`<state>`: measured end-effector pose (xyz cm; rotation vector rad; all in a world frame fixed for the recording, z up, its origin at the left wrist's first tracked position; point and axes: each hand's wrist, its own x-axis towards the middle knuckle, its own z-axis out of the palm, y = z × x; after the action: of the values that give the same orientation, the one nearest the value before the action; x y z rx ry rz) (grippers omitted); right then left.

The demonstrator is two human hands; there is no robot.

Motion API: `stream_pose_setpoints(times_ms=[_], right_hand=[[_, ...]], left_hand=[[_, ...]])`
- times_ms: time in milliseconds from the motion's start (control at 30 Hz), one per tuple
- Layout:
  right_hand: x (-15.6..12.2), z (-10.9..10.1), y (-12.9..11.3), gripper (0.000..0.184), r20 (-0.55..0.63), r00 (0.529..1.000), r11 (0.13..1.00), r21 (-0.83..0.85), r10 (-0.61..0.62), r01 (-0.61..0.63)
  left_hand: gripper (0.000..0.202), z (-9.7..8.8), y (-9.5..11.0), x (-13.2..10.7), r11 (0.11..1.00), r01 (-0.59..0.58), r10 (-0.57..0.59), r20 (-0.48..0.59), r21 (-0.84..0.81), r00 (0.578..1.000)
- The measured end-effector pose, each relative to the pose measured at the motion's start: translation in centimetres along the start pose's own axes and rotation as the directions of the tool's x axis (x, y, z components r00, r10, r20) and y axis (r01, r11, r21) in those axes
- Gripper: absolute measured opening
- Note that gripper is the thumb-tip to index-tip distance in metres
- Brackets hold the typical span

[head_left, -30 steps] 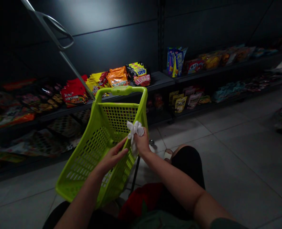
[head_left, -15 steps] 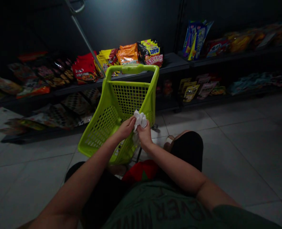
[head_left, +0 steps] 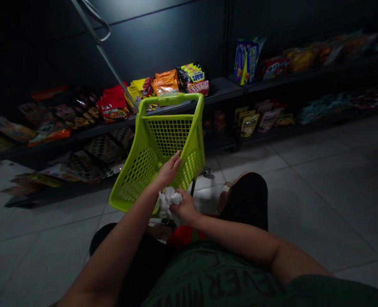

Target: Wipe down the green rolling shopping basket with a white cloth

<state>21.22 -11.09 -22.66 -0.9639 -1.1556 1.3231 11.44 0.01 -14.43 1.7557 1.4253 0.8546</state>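
Note:
Before me stands a lime-green plastic shopping basket (head_left: 137, 128) with lattice walls and a raised handle, its open top facing me. My left hand (head_left: 169, 170) is over the basket opening by its right-hand rim, fingers stretched out and holding nothing; whether it touches the rim I cannot tell. Lower down, my right hand (head_left: 185, 207) is closed on a crumpled white cloth (head_left: 168, 201), at the basket's near edge and beside my left forearm.
Shelves (head_left: 222, 87) of snack bags run behind the basket, with red bags (head_left: 113, 102) and orange bags (head_left: 165, 83) nearest it. A metal pole (head_left: 108, 62) slants up at left. A caster (head_left: 207, 171) shows at the basket's right. My bent knees flank the tiled floor (head_left: 307, 204).
My left hand has let go of the white cloth and its fingers have straightened. My right hand has drawn the cloth down and toward me. The view has shifted slightly.

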Motion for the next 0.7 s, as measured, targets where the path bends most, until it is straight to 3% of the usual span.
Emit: stream_pose_setpoints(times_ms=[100, 200, 267, 333, 400, 433, 467, 567, 700], right_hand=[[4.7, -1.9, -0.3, 0.028, -0.069, 0.997, 0.994, 0.096, -0.035, 0.042], [8.1, -3.6, 0.1, 0.031, -0.004, 0.998, 0.983, 0.171, -0.061, 0.061], [10.4, -4.9, 0.3, 0.032, -0.127, 0.992, 0.971, 0.234, -0.013, 0.043], [13.6, -6.5, 0.0, 0.037, -0.383, 0.922, 0.967, 0.251, 0.051, 0.051], [17.1, -7.9, -0.9, 0.048, -0.59, 0.806, 0.975, 0.203, 0.051, 0.087], [18.6, -8.4, -1.4, 0.052, -0.628, 0.778, 0.979, 0.173, 0.024, 0.11], [19.5, -8.4, -1.9, 0.055, -0.622, 0.782, 0.98, 0.145, -0.018, 0.138], [18.6, -6.6, -1.9, 0.054, -0.483, 0.854, 0.972, 0.031, -0.191, 0.235], [12.9, -2.7, 0.2, 0.049, -0.371, 0.87, 0.946, -0.143, -0.324, 0.291]], left_hand=[[0.076, -0.2, 0.1, -0.9, 0.998, 0.049, -0.048, 0.034, -0.042, 0.998], [0.078, -0.5, 0.2, -2.0, 0.994, 0.089, -0.086, 0.048, -0.071, 0.995], [0.071, -0.5, 0.3, -2.6, 0.992, 0.093, -0.091, 0.033, -0.084, 0.995], [0.068, -0.3, 0.4, -2.8, 0.995, 0.069, -0.068, 0.02, -0.074, 0.998], [0.071, 0.0, 0.4, -2.6, 0.999, 0.03, -0.029, 0.022, -0.043, 0.999], [0.073, 0.2, 0.5, -2.5, 1.0, 0.013, -0.013, 0.028, -0.024, 1.0], [0.074, 0.4, 0.5, -2.3, 1.0, 0.0, 0.0, 0.033, -0.005, 0.999], [0.072, 0.7, 0.4, -2.0, 1.0, -0.009, 0.009, 0.05, 0.005, 0.999], [0.069, 0.6, 0.2, -2.0, 0.999, 0.005, -0.002, 0.055, -0.038, 0.998]])
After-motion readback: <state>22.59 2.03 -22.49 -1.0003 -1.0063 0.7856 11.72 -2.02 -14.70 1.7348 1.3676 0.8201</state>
